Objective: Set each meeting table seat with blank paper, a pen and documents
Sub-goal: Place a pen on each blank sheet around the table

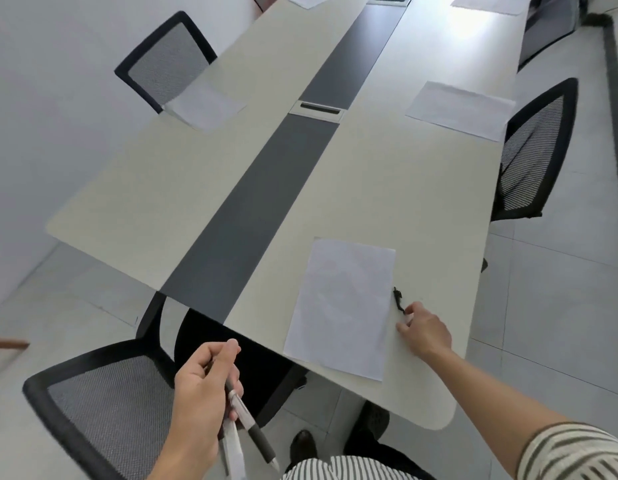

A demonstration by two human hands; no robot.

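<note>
The right hand (423,332) pinches a black-tipped white pen (399,300) with curled fingers, just beside the blank white paper sheet (342,306) on the pale counter (370,185). The left hand (200,386) has its fingers clamped on a bundle of pens (247,419).

left hand (203,386): forearm in from 6 o'clock, fingers curled round a pen bundle (247,420), tips pointing to 5 o'clock. right hand (427,332): arm stretched from 4 o'clock toward 10, striped sleeve (577,452) at the upper arm, thumb and forefinger pinching near end of single pen (398,299).
</note>
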